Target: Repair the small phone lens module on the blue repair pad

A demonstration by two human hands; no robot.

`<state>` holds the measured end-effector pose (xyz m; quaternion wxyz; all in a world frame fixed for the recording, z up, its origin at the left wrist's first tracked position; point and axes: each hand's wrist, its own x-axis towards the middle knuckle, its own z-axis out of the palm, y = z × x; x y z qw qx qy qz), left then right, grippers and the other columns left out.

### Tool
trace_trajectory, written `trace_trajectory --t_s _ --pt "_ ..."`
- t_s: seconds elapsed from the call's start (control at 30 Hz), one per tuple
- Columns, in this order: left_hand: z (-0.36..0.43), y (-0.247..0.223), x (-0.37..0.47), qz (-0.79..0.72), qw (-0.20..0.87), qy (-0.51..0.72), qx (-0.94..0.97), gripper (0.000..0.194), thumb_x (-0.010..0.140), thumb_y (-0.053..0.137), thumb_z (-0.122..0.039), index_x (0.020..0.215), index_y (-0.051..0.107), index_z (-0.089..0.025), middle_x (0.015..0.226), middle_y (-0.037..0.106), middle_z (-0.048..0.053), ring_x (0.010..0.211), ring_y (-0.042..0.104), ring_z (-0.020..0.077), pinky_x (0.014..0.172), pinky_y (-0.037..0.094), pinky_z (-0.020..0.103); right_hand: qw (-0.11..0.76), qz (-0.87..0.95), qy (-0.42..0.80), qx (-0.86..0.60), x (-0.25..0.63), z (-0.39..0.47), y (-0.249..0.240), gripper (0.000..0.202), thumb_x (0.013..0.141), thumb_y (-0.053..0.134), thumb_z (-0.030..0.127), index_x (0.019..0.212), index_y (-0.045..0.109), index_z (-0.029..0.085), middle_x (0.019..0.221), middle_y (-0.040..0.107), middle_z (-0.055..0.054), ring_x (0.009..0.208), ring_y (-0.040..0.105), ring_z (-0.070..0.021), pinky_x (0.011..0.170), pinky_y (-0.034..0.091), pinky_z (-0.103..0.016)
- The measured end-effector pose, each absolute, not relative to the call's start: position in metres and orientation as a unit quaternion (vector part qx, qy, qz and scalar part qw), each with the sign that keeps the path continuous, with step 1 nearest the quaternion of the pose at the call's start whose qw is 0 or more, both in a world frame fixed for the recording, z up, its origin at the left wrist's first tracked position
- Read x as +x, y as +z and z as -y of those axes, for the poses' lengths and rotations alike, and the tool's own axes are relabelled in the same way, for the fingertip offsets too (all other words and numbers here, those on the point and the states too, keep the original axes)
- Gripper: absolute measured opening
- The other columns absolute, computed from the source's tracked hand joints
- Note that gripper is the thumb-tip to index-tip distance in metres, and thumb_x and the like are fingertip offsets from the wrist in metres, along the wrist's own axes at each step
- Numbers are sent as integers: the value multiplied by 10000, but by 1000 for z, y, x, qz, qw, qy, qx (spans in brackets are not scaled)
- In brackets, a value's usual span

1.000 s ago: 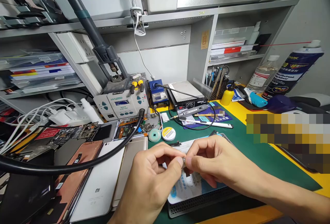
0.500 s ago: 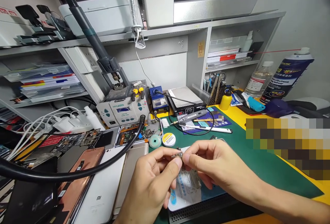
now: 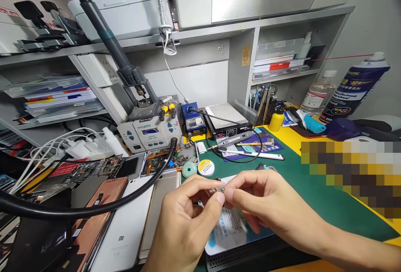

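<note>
A small grey metallic phone part (image 3: 215, 190), too small to name exactly, sits between the fingertips of both hands. My left hand (image 3: 189, 222) pinches it between thumb and forefinger, fingers curled. From the other side, the closed thumb and forefinger of my right hand (image 3: 266, 205) meet its right end; their contact is partly hidden. Below the hands lies a white and blue printed mat (image 3: 223, 232), partly covered by them. A dark small object (image 3: 265, 166) shows just behind my right hand.
Phones, such as a white one (image 3: 120, 230), lie at left under a thick black hose (image 3: 94, 212). A tray of circuit boards (image 3: 184, 155), a round tin (image 3: 206, 167), a soldering iron (image 3: 233, 139) and a white-handled brush (image 3: 257, 153) lie beyond the hands. A spray can (image 3: 354, 90) stands at right.
The camera view has shifted slightly. Both hands stay close together at the part, which now shows a little more between the fingertips.
</note>
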<state>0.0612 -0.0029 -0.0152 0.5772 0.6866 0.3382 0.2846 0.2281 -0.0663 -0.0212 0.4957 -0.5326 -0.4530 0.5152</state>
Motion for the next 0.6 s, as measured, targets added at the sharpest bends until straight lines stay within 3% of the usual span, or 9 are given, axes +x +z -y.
trace_trajectory --t_s 0.17,0.37,0.5,0.6 --pt "4 -13 63 -362 586 294 663 255 847 638 -381 922 723 -153 577 539 -21 458 450 85 413 368 183 482 448 525 -540 227 67 -21 311 820 724 439 807 703 129 691 604 -3 442 442 -48 416 401 -166" --pt "3 -14 64 -376 613 287 633 264 815 650 -392 851 716 -139 528 517 -25 445 412 81 390 315 178 499 447 502 -548 226 67 -20 200 794 763 342 794 706 150 504 486 62 409 375 -48 378 309 -152" --pt "1 -13 62 -370 607 271 649 238 815 650 -371 834 716 -143 520 527 -31 440 411 75 407 308 187 512 472 453 -557 226 68 -20 137 818 740 308 786 719 176 623 606 27 520 453 -70 475 369 -168" --pt "1 -12 62 -373 608 260 651 222 810 646 -356 820 716 -146 511 517 -37 448 408 76 423 306 192 490 509 386 -593 226 69 -22 189 860 688 368 799 727 194 720 663 -10 637 521 -118 555 411 -205"
